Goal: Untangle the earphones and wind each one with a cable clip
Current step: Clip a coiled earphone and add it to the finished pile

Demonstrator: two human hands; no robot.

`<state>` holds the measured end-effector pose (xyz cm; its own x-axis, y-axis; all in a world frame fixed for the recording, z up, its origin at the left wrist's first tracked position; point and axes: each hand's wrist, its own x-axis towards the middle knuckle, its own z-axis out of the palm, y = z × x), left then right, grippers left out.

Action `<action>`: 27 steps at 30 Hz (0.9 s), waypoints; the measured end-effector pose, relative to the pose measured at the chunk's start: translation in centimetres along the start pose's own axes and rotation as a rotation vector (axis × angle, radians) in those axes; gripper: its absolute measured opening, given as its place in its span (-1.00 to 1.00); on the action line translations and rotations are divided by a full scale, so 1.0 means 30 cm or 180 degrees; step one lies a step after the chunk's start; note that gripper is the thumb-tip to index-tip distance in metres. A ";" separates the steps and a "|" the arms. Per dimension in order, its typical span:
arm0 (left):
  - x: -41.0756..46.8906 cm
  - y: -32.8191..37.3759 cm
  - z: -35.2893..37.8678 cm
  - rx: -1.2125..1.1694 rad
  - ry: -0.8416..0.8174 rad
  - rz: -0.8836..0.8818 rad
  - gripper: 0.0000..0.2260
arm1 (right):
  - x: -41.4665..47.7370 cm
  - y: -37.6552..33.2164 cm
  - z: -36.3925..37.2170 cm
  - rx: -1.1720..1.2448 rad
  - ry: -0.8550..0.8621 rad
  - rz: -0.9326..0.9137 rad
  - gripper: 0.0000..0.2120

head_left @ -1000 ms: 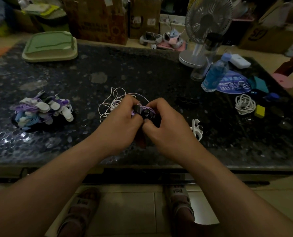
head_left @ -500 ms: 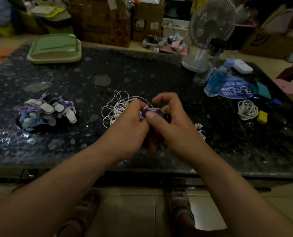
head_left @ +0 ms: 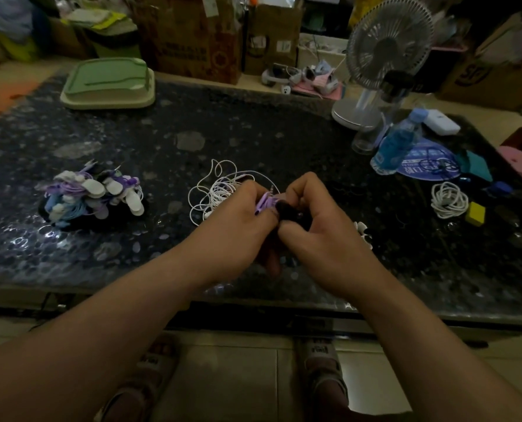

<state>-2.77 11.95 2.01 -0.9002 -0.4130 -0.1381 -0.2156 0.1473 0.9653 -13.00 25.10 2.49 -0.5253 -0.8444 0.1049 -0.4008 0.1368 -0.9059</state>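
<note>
A pile of clipped earphones (head_left: 92, 196) lies at your nine o'clock. A white tangle (head_left: 217, 190) sits just beyond your left hand (head_left: 238, 229), which pinches a slim purple earphone bundle (head_left: 265, 201), its plug tip pointing to one o'clock. Your right hand (head_left: 320, 239), equally near, pinches what seems a dark clip (head_left: 287, 210) touching the bundle.

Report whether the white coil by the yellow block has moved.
No. The white coil still lies just left of the yellow block; only the camera shifted.
</note>
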 end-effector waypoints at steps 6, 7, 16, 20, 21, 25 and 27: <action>-0.003 0.027 0.007 -0.0183 -0.0074 0.0007 -0.84 | 0.001 0.007 0.028 0.0006 0.0703 0.0136 -0.87; -0.002 0.023 0.008 -0.0115 -0.0056 0.0011 -0.86 | 0.002 0.008 0.034 -0.0113 0.0772 0.0123 -0.85; -0.006 -0.007 -0.010 0.1133 0.0303 0.0651 -0.96 | 0.018 0.007 0.047 -0.0297 0.0653 0.0413 -0.83; -0.007 -0.015 -0.027 0.1844 0.0059 0.0871 -0.96 | 0.013 0.004 0.052 -0.0188 0.0620 0.0411 -0.83; -0.007 -0.012 -0.031 0.1978 0.0006 0.0902 -0.96 | 0.009 0.006 0.055 -0.0226 0.0577 0.0388 -0.86; -0.005 -0.001 -0.044 0.2041 -0.0102 0.1001 -0.95 | -0.002 0.013 0.074 -0.0601 0.0680 0.0284 -0.89; -0.003 -0.005 -0.047 0.1942 -0.0125 0.1002 -0.93 | -0.001 0.014 0.078 -0.0813 0.0833 0.0180 -0.93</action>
<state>-2.11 10.70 2.18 -0.9655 -0.2362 0.1095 -0.1055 0.7396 0.6648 -11.40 23.96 1.15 -0.7129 -0.6753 0.1890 -0.5229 0.3322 -0.7850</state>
